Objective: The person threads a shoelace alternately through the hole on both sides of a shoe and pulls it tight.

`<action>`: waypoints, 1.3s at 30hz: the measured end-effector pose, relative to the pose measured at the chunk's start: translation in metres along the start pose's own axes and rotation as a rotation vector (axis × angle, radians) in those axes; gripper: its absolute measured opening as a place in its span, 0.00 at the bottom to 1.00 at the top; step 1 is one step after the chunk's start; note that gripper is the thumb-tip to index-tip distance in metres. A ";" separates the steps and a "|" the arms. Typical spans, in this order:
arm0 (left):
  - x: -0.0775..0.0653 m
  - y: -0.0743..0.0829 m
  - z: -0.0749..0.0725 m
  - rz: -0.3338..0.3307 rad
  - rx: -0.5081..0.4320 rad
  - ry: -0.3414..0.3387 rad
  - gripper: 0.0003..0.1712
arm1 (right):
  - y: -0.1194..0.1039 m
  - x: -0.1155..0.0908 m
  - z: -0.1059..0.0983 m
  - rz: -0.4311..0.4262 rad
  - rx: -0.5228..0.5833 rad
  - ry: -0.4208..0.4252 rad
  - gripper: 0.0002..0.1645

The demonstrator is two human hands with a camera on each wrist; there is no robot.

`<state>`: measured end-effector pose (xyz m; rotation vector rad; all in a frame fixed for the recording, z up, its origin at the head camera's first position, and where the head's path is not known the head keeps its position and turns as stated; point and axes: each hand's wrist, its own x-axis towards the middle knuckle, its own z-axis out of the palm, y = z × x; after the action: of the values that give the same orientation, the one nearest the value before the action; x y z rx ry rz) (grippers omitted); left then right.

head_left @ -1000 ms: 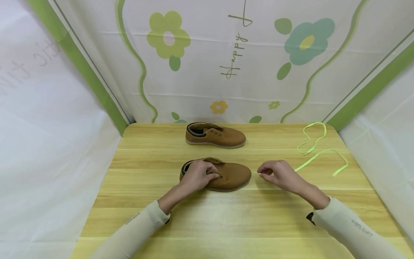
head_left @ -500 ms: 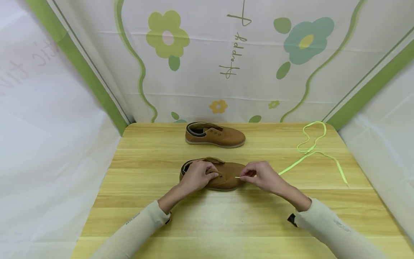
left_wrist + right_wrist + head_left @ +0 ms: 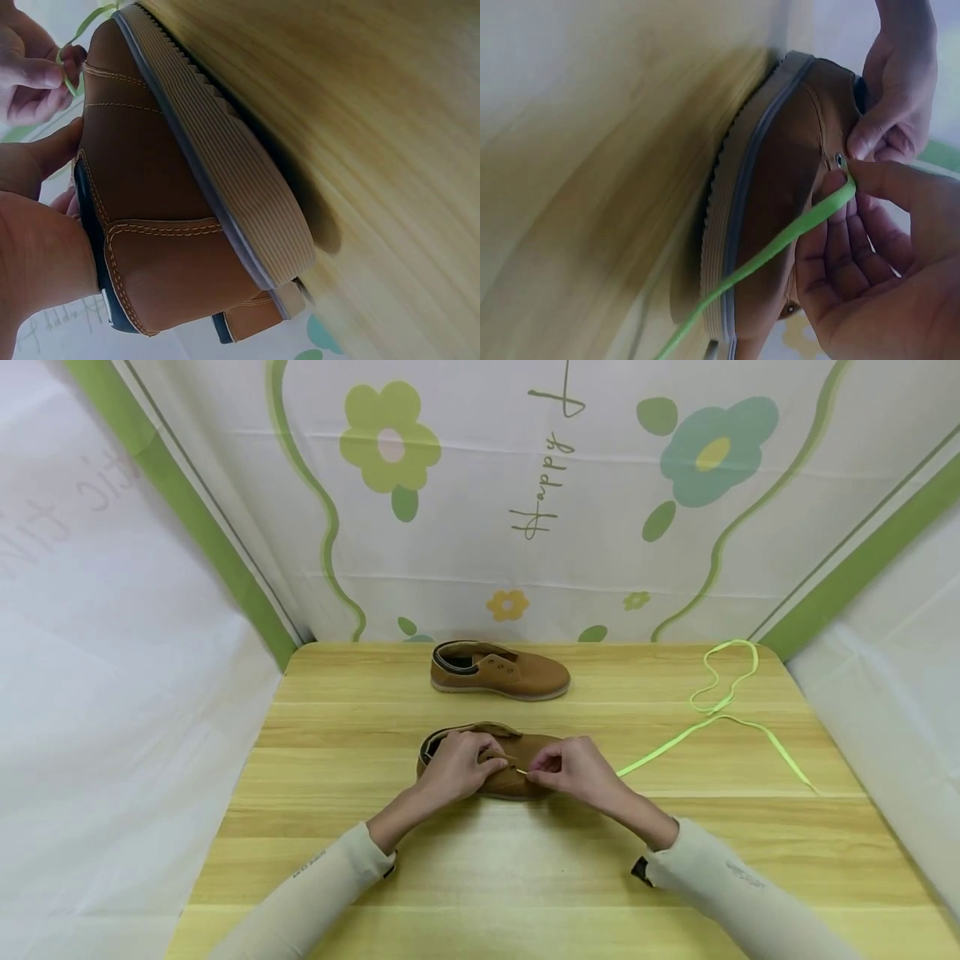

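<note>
A brown leather shoe (image 3: 517, 789) stands upright on the table, toe to the right. My left hand (image 3: 455, 767) reaches over its opening and pinches the edge of the near eyelet flap. Between thumb and fingers, my right hand (image 3: 576, 770) pinches a neon-green shoelace (image 3: 660, 749) close to its tip, just in front of the eyelets. In the right wrist view, the lace (image 3: 780, 238) runs up to the fingers beside a metal-rimmed eyelet (image 3: 840, 160). Whether its tip is inside the hole is hidden by the fingers. The left wrist view shows the shoe's heel side (image 3: 161, 187).
A matching brown shoe (image 3: 536, 675) without a lace stands farther back, toe right. Another green lace (image 3: 750, 670) lies looped at the table's back right. A floral cloth wall (image 3: 465, 552) rises behind the wooden table (image 3: 510, 877).
My right hand has moved left from beyond the toe to the eyelets, drawing the lace along the table. The left hand has stayed in place on the shoe.
</note>
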<state>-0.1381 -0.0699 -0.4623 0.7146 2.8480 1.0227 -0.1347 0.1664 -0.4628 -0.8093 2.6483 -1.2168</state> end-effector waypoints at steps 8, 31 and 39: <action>-0.001 0.001 0.000 -0.005 -0.013 0.008 0.04 | -0.004 0.004 0.008 0.047 -0.004 0.043 0.05; -0.007 -0.006 -0.001 0.069 -0.054 0.011 0.09 | -0.006 0.008 0.023 0.095 0.006 0.115 0.10; -0.010 -0.007 -0.001 0.145 -0.062 0.055 0.10 | -0.003 0.011 0.020 0.032 -0.011 0.069 0.05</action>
<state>-0.1323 -0.0794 -0.4672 0.9132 2.8314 1.1608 -0.1362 0.1461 -0.4727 -0.7368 2.7139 -1.2451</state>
